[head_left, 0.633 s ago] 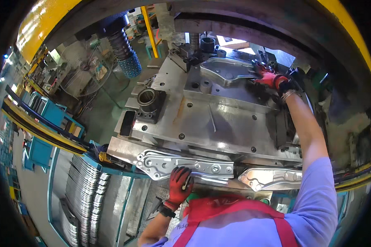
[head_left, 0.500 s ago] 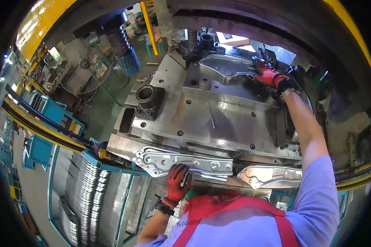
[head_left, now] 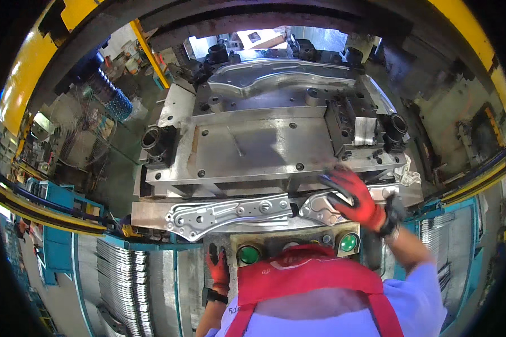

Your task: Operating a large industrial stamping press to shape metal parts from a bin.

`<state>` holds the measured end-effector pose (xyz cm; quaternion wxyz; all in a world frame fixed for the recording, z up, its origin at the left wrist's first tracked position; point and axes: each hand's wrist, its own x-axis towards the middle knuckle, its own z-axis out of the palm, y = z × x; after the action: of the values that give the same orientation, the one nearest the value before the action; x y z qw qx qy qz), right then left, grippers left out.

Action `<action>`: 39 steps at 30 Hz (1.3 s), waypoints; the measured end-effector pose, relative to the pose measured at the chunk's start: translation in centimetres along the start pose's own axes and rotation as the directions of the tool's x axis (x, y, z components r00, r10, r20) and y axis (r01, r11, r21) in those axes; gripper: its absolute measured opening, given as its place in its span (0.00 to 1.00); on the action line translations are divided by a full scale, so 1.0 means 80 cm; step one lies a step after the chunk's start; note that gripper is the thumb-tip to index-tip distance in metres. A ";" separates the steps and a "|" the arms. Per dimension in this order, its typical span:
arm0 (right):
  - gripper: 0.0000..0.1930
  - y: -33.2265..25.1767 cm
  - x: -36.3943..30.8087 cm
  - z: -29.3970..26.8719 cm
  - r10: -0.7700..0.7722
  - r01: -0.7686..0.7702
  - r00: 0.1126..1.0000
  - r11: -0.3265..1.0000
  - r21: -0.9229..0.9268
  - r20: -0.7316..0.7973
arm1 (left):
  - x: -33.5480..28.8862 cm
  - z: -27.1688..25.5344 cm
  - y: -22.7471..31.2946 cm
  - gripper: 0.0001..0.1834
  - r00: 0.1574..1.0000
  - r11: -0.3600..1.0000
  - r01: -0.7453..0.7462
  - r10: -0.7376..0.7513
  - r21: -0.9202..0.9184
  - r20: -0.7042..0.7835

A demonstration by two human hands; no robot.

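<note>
Big steel die block (head_left: 264, 149) fills the press bed, bolt holes across its flat top, dark guide bushings at its left (head_left: 153, 140) and right (head_left: 396, 126) corners. A formed shiny panel (head_left: 275, 76) lies across the far end of the die. Two round green buttons (head_left: 248, 255) (head_left: 348, 242) sit in the console panel below the front ledge. Stacked stamped blanks (head_left: 121, 269) stand in the teal rack lower left. Yellow press frame (head_left: 25, 84) arcs overhead; a fan (head_left: 90, 121) stands on the shop floor at left.
</note>
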<state>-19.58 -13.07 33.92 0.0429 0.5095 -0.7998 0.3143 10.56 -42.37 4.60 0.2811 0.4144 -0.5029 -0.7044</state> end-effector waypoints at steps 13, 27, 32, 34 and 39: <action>0.40 0.145 -0.349 0.205 0.842 -0.850 0.520 0.527 0.014 -0.141 | -0.025 0.035 -0.047 0.27 0.983 0.880 -0.047 -0.044 0.472 0.181; 0.50 0.230 -0.415 0.237 0.860 -0.764 0.509 0.432 0.479 0.036 | -0.040 0.054 -0.019 0.28 0.993 0.754 -0.115 0.068 0.647 0.097; 0.49 0.220 -0.408 0.232 0.872 -0.822 0.490 0.464 0.330 -0.006 | -0.025 0.046 -0.039 0.28 0.975 0.893 -0.129 0.034 0.432 0.220; 0.50 0.197 -0.383 0.222 0.891 -0.861 0.454 0.436 0.263 0.011 | -0.026 0.050 -0.031 0.31 0.982 0.803 -0.152 0.058 0.576 0.178; 0.52 0.169 -0.374 0.214 0.862 -0.829 0.504 0.499 0.252 -0.046 | -0.029 0.043 -0.027 0.38 0.992 0.700 -0.114 0.042 0.705 0.119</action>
<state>-12.38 5.01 2.36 -0.1015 0.0247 -0.9045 0.4135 8.76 -38.11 3.83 0.1056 0.4356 -0.7650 -0.4624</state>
